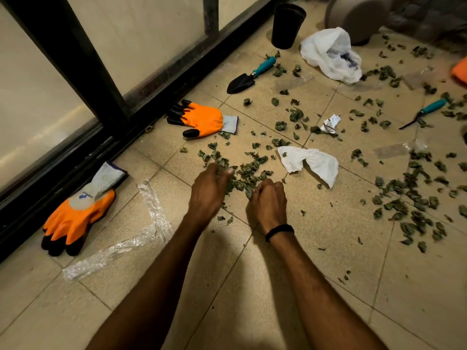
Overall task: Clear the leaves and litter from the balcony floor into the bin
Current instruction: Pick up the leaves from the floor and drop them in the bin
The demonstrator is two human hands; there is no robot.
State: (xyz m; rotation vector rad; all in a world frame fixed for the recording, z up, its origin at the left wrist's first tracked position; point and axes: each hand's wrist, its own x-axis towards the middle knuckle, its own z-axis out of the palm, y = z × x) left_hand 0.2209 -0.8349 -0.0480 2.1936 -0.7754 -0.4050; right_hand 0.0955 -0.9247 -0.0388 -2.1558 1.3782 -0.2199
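Note:
Dry green leaves lie scattered over the tiled balcony floor, with a small heap (246,170) just beyond my hands and a denser patch (414,198) to the right. My left hand (208,189) sits at the heap's left edge with curled fingers touching leaves. My right hand (269,198), with a black band on the wrist, has its fingers curled round a few leaves at the heap's near edge. Litter lies about: a white tissue (309,162), a crumpled paper scrap (329,123), a clear plastic strip (131,238) and a white plastic bag (331,55).
Two orange gloves (199,120) (78,215) lie by the black railing base (106,145) on the left. A teal-handled trowel (249,75), a teal-handled hand fork (424,112), a black pot (286,25) and a large grey pot (358,16) stand farther off.

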